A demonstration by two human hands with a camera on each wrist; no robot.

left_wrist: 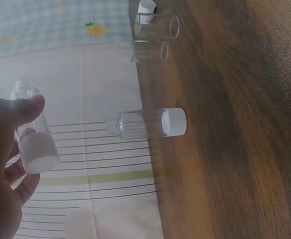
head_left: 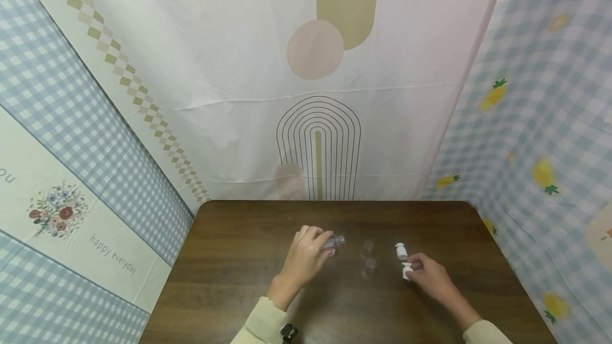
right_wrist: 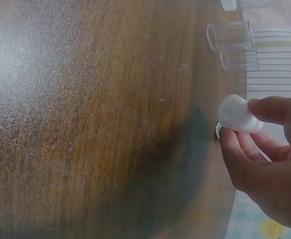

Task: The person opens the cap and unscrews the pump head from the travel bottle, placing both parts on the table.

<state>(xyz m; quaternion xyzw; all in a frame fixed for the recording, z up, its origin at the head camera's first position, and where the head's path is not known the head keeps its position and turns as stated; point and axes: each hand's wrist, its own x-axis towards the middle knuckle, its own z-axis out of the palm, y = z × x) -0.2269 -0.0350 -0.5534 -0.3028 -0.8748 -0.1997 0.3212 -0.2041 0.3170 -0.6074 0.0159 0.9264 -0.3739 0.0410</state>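
Observation:
My left hand (head_left: pixel 304 254) grips a small clear bottle (left_wrist: pixel 28 112) between thumb and fingers. It is tilted, with a bare threaded neck and a white base. Close by, a second clear bottle (left_wrist: pixel 135 124) with a white base stands upright on the table, largely hidden in the head view. My right hand (head_left: pixel 430 277) pinches a white pump top (right_wrist: pixel 237 113) by its sides. Just beyond those fingers another white pump top (head_left: pixel 401 251) rests on the table, mostly hidden behind the held one in the right wrist view.
Between the hands, two clear cylindrical covers (head_left: pixel 367 248) (head_left: pixel 370 266) stand on the brown wooden table (head_left: pixel 229 280). A patterned cloth (head_left: pixel 239 147) hangs behind the table's far edge, with checked cloths at both sides.

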